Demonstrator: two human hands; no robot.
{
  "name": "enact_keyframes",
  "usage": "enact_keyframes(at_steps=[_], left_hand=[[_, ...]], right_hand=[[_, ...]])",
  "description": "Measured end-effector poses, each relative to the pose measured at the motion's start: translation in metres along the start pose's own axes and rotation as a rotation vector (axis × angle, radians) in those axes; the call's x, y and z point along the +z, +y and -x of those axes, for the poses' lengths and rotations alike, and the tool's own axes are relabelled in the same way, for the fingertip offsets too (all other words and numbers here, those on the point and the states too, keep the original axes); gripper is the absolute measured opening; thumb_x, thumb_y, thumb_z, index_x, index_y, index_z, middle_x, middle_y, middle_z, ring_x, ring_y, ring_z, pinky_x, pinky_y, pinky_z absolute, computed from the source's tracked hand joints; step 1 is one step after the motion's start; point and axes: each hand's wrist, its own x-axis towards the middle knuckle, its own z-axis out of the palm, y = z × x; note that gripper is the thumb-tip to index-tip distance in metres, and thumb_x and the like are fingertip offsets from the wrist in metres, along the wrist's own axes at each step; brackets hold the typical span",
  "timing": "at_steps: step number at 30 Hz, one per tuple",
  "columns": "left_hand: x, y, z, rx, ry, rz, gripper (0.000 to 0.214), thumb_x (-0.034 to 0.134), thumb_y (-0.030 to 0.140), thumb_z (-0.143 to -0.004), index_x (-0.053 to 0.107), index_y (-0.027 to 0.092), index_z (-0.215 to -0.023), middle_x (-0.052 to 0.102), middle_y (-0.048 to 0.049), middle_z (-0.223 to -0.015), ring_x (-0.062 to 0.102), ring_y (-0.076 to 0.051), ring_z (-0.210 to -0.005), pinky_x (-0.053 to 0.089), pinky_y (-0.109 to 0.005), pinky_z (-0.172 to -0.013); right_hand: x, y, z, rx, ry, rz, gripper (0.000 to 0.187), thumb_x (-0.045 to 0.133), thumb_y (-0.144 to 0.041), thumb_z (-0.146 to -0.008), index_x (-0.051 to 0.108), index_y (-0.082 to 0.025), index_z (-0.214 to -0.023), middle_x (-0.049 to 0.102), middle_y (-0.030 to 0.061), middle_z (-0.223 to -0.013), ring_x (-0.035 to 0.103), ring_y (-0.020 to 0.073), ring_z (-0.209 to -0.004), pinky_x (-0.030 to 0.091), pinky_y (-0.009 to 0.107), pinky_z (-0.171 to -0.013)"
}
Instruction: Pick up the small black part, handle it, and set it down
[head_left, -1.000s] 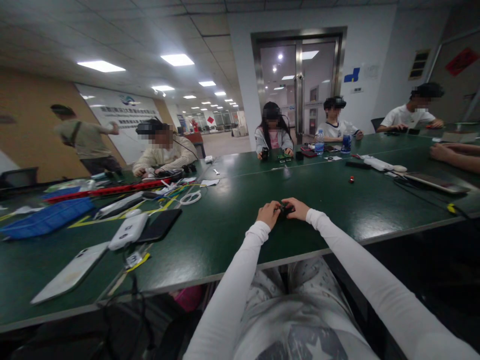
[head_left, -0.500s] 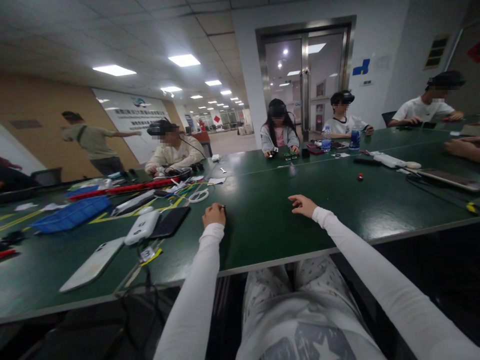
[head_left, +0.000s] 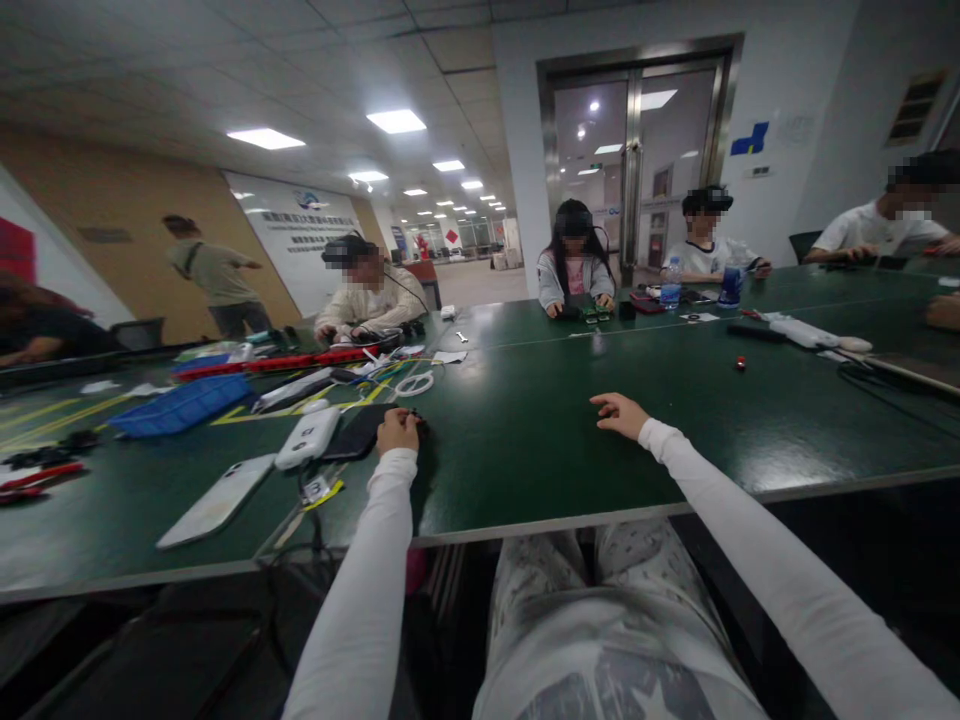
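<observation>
My left hand is closed at the right edge of a flat black phone-like slab, overlapping it in view. A small dark object pokes out past its fingers; what it is I cannot make out. Left of the slab lie a thick white device with dark round spots and a white phone, face down. My right hand hovers low over or rests on the green tabletop, fingers apart and pointing left, holding nothing.
A blue tray, a coiled white cable and a small wrench lie farther back. A small red object sits to the right, near a white power strip. Several people sit around the table, one handling a green circuit board.
My left hand has moved left across the table to the black slab, with the small dark object in it. My right hand has stayed nearly in place. The view has turned slightly left.
</observation>
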Motion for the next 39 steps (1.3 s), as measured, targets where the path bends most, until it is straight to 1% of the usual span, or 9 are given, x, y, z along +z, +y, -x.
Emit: enact_keyframes(at_steps=[4, 8, 11, 14, 17, 22, 26, 31, 39], left_hand=[[0.005, -0.011, -0.007, 0.005, 0.096, 0.079, 0.022, 0.042, 0.024, -0.074, 0.047, 0.016, -0.094, 0.059, -0.0070, -0.087, 0.051, -0.019, -0.087, 0.037, -0.030, -0.077], [0.007, -0.019, -0.010, -0.031, 0.141, 0.014, 0.022, 0.043, 0.026, -0.073, 0.051, 0.015, -0.089, 0.057, -0.0091, -0.090, 0.049, -0.021, -0.092, 0.035, -0.035, -0.081], [0.009, -0.023, -0.012, -0.047, 0.113, -0.038, 0.020, 0.046, 0.026, -0.070, 0.055, 0.014, -0.084, 0.057, -0.0094, -0.088, 0.047, -0.022, -0.094, 0.033, -0.036, -0.084], [0.010, -0.024, -0.012, -0.040, 0.059, -0.036, 0.020, 0.048, 0.025, -0.069, 0.056, 0.015, -0.084, 0.058, -0.0084, -0.088, 0.048, -0.021, -0.093, 0.034, -0.035, -0.083], [0.010, -0.021, -0.010, -0.018, 0.032, -0.022, 0.021, 0.049, 0.024, -0.067, 0.058, 0.015, -0.085, 0.058, -0.0077, -0.090, 0.050, -0.020, -0.092, 0.036, -0.033, -0.082], [0.010, -0.019, -0.010, -0.033, 0.029, 0.027, 0.021, 0.051, 0.022, -0.066, 0.060, 0.015, -0.084, 0.061, -0.0063, -0.087, 0.053, -0.020, -0.087, 0.038, -0.031, -0.081], [0.015, -0.026, -0.015, -0.034, 0.016, 0.073, 0.023, 0.051, 0.023, -0.066, 0.061, 0.015, -0.086, 0.062, -0.0058, -0.086, 0.054, -0.018, -0.086, 0.038, -0.029, -0.082], [0.023, -0.034, -0.021, -0.051, -0.038, 0.154, 0.027, 0.051, 0.025, -0.066, 0.061, 0.014, -0.089, 0.063, -0.0057, -0.085, 0.056, -0.016, -0.082, 0.040, -0.025, -0.080], [0.028, -0.039, -0.026, -0.068, -0.037, 0.114, 0.028, 0.052, 0.026, -0.065, 0.061, 0.014, -0.089, 0.063, -0.0063, -0.085, 0.056, -0.016, -0.082, 0.039, -0.026, -0.080]], right_hand=[[0.000, -0.003, 0.001, 0.009, 0.001, 0.002, 0.044, 0.062, -0.012, -0.058, 0.053, -0.020, -0.100, 0.051, 0.0052, -0.102, 0.055, 0.0121, -0.078, 0.047, 0.026, -0.066], [-0.001, -0.004, 0.002, 0.004, -0.007, 0.015, 0.042, 0.062, -0.013, -0.059, 0.054, -0.020, -0.100, 0.051, 0.0051, -0.101, 0.055, 0.0120, -0.077, 0.046, 0.026, -0.067], [-0.002, -0.003, 0.002, 0.004, -0.011, 0.021, 0.041, 0.062, -0.013, -0.059, 0.054, -0.020, -0.099, 0.052, 0.0051, -0.100, 0.055, 0.0117, -0.077, 0.046, 0.026, -0.067], [-0.002, -0.003, 0.002, 0.000, -0.016, 0.025, 0.040, 0.061, -0.013, -0.059, 0.055, -0.020, -0.098, 0.052, 0.0050, -0.099, 0.055, 0.0116, -0.076, 0.046, 0.026, -0.067], [-0.002, -0.002, 0.002, -0.001, -0.023, 0.024, 0.040, 0.062, -0.014, -0.059, 0.055, -0.020, -0.098, 0.052, 0.0049, -0.099, 0.055, 0.0116, -0.076, 0.046, 0.026, -0.066], [-0.002, -0.001, 0.002, -0.009, -0.025, 0.028, 0.039, 0.062, -0.014, -0.059, 0.055, -0.020, -0.098, 0.052, 0.0046, -0.098, 0.055, 0.0117, -0.076, 0.046, 0.026, -0.066], [-0.001, 0.000, 0.002, -0.012, -0.022, 0.024, 0.039, 0.062, -0.014, -0.060, 0.055, -0.020, -0.097, 0.052, 0.0049, -0.099, 0.055, 0.0115, -0.076, 0.046, 0.026, -0.066], [0.000, 0.002, 0.001, -0.013, -0.015, 0.027, 0.038, 0.062, -0.013, -0.059, 0.056, -0.020, -0.097, 0.053, 0.0045, -0.099, 0.055, 0.0112, -0.075, 0.046, 0.026, -0.066], [0.000, 0.003, 0.000, -0.017, -0.026, 0.033, 0.039, 0.061, -0.014, -0.060, 0.055, -0.020, -0.097, 0.052, 0.0048, -0.101, 0.055, 0.0116, -0.076, 0.046, 0.026, -0.067]])
